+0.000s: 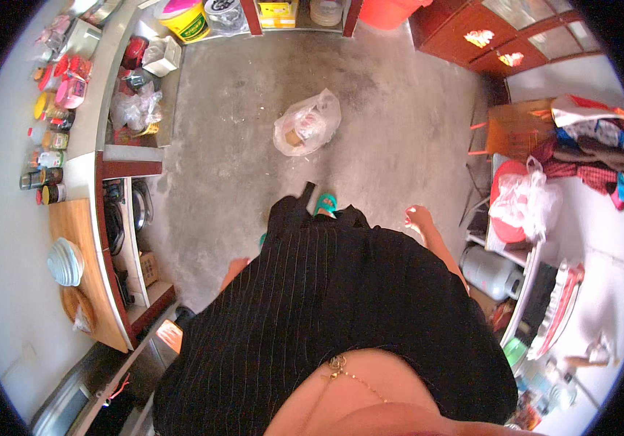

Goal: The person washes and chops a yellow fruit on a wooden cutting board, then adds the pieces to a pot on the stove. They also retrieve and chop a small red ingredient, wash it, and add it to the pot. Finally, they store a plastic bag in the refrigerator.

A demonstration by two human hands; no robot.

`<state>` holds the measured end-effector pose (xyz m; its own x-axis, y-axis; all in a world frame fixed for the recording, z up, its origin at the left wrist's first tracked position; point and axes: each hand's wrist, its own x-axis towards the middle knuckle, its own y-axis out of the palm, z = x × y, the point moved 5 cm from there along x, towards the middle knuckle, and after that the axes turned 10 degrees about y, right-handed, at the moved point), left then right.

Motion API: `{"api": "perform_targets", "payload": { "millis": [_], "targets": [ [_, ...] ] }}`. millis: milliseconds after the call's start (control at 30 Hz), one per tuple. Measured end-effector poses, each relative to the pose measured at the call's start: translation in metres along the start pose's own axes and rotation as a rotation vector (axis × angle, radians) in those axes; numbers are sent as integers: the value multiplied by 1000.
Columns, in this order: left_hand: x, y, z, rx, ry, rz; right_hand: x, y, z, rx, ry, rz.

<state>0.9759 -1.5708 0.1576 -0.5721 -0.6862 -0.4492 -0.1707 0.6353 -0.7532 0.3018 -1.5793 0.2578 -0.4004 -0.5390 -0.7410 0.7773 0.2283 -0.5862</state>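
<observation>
My right hand [419, 216] hangs beside my body above the floor, fingers loosely curled and somewhat apart, with nothing visible in it. On the other side, my left hand [237, 267] is partly hidden by my black clothing, so its fingers are hard to make out. A translucent plastic bag [308, 124] with items inside lies on the concrete floor [225, 109] ahead of me, apart from both hands. One green slipper [325, 204] shows below my dark trousers, and only a sliver of the other is visible.
Along the left runs a counter with jars [53, 141], a wooden board [86, 261] and stacked bowls [65, 261]. Shelves beneath hold pots and bags. A grey gas cylinder [490, 272], a red stool [508, 201] and piled clothes [590, 147] stand right. A yellow bucket [186, 23] is at the back.
</observation>
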Motion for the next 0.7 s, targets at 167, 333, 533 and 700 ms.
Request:
{"api": "perform_targets", "payload": {
  "millis": [167,333,533,700],
  "targets": [
    [177,-172,-88,-785,-425,-212,89,-107,21,370,86,14],
    [327,-251,-43,-526,-336,-206,157,-167,102,321,41,130],
    [515,-283,-128,-1111,-796,-278,250,-306,133,-215,-96,20],
    [614,-277,-149,-505,-405,88,338,-385,189,50,16,72]
  ]
}}
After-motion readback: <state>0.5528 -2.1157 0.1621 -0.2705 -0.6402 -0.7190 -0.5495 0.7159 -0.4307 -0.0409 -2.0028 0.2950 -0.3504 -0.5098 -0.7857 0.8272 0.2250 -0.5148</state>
